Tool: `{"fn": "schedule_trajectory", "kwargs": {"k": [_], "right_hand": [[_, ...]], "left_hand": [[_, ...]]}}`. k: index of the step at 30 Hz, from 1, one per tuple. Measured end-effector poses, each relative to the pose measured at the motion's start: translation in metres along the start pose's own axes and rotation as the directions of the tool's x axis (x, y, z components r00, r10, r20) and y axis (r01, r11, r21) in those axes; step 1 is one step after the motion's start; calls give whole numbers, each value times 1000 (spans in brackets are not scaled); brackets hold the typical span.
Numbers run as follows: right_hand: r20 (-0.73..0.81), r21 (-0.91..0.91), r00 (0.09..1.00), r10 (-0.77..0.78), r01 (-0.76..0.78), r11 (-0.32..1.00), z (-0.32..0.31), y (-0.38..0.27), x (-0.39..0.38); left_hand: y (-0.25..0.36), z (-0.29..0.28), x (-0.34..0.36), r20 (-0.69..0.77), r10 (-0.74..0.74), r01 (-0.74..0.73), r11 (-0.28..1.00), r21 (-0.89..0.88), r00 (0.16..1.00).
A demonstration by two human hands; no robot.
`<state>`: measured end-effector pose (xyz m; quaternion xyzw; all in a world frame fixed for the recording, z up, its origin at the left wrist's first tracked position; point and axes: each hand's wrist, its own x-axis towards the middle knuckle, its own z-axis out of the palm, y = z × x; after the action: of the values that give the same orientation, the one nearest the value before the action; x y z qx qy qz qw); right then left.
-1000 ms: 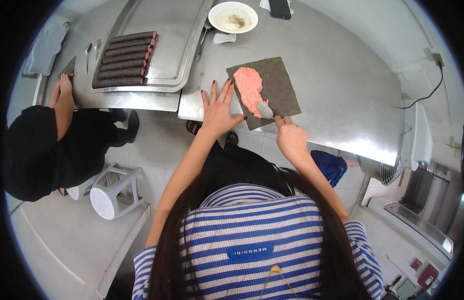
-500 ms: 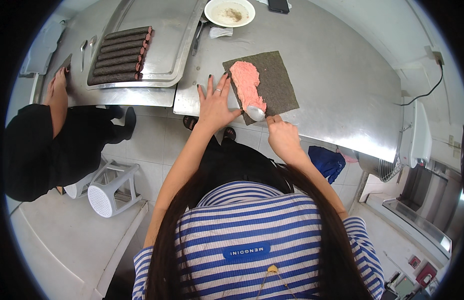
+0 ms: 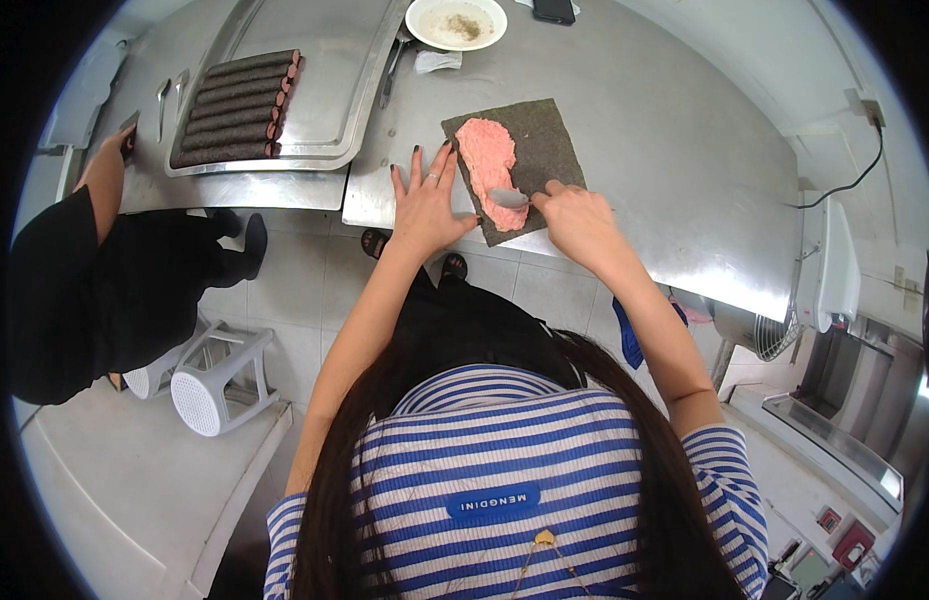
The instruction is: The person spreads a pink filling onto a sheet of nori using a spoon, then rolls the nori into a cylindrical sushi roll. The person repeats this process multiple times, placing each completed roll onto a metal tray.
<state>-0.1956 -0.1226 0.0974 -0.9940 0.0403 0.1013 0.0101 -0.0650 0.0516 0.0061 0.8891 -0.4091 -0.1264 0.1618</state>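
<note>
A dark square seaweed sheet (image 3: 544, 140) lies on the steel table, slightly turned. Pink meat paste (image 3: 484, 150) is spread in a long strip along its left side. My right hand (image 3: 579, 222) grips a metal spoon (image 3: 507, 198) whose bowl rests on the lower part of the paste; the hand hides most of the handle. Flat at the sheet's left edge, my left hand (image 3: 427, 210) has its fingers spread, with thumb and fingertips touching or close to the seaweed.
A steel tray (image 3: 329, 130) at left holds several seaweed rolls (image 3: 239, 105) with pink filling. Behind stand a white bowl (image 3: 456, 22) of liquid, a folded tissue (image 3: 438, 61) and a phone (image 3: 554, 10). Another person's arm (image 3: 104, 185) reaches in at far left, near two spoons.
My right hand has moved up and slightly right, and the spoon's bowl has shifted up the paste and turned. My left hand stays spread by the sheet. The other person's arm has shifted.
</note>
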Motion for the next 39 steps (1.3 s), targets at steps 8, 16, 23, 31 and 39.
{"fn": "schedule_trajectory", "kwargs": {"k": [8,16,23,31,39], "right_hand": [[39,-116,992,-116,120,986,8,-14,-8],[102,-128,990,-97,110,986,9,-24,-23],[32,191,997,70,-75,979,-6,-8,-52],[17,148,980,196,-197,969,29,-22,-59],[11,57,1000,8,-8,998,16,-19,-56]], "left_hand": [[1,-6,0,36,-15,15,1000,14,999],[2,-5,1,27,-12,11,1000,11,1000],[0,-6,0,30,-14,14,1000,3,999],[3,-7,0,22,3,-3,1000,-2,1000],[3,-8,0,28,-6,7,1000,-7,1000]]}}
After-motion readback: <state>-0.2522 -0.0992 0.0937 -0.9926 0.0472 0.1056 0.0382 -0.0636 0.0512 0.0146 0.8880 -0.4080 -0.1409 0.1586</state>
